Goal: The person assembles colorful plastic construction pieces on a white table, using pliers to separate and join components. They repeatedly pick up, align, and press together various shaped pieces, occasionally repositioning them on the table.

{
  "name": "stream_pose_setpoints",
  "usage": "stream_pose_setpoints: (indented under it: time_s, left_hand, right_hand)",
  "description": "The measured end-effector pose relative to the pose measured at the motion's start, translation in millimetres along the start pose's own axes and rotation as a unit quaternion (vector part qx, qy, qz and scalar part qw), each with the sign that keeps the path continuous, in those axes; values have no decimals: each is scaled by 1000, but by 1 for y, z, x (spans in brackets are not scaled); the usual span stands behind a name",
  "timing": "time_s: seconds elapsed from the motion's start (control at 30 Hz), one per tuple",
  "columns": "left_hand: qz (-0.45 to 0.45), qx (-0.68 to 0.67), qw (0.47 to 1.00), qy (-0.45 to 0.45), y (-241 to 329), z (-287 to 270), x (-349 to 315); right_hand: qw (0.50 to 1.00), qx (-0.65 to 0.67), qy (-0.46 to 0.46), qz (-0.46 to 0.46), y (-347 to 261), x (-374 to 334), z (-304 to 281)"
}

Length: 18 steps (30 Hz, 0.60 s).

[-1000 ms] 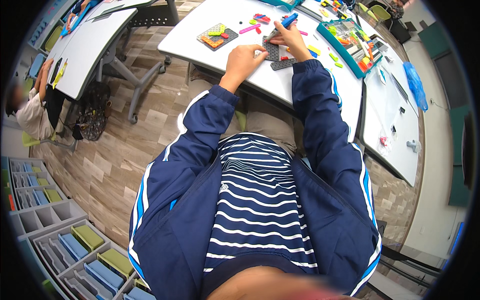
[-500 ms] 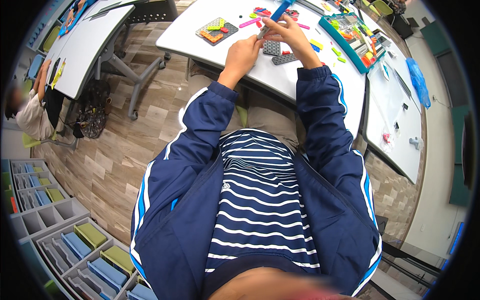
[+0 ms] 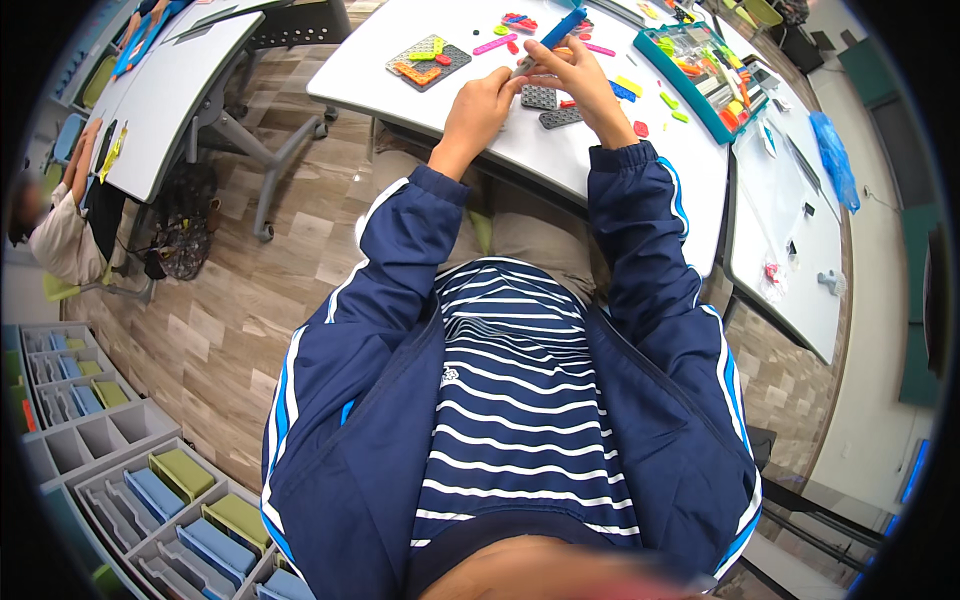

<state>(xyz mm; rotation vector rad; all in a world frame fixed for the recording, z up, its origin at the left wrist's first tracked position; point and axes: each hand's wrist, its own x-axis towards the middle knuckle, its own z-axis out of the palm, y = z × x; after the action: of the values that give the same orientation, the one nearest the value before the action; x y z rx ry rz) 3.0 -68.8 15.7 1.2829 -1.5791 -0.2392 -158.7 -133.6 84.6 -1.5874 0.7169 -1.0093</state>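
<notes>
Above the near edge of the white table (image 3: 400, 100), both my hands meet on a grey piece (image 3: 524, 66). From it a long blue bar (image 3: 563, 27) slants up and to the right, past my right fingers. My left hand (image 3: 480, 112) is closed with its fingertips on the grey end. My right hand (image 3: 575, 80) pinches the joined pieces from the right. How the blue and grey parts connect is hidden by the fingers. Just below the hands lie a dark grey perforated plate (image 3: 539, 97) and a dark grey perforated strip (image 3: 561, 119).
A grey pegboard (image 3: 455, 66) with orange, green and red pieces lies at left. Pink strips (image 3: 494, 45), a blue piece (image 3: 621, 92) and a red piece (image 3: 641, 129) are scattered about. At right stands a teal parts case (image 3: 725, 125). Another person (image 3: 65, 235) sits far left.
The blue bar has tipped lower to the right, and my right fingers have shifted slightly on the pieces. A red piece near my right wrist shows more fully.
</notes>
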Motion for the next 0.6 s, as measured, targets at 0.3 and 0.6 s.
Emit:
stream_pose_setpoints:
  time_s: [0.3, 0.6]
  left_hand:
    - [-14, -61, 998, 15, 3, -3, -4]
    - [-44, -94, 992, 72, 9, -7, -1]
  right_hand:
    - [990, 110, 87, 16, 14, 13, -28]
    - [971, -192, 128, -70, 31, 10, -91]
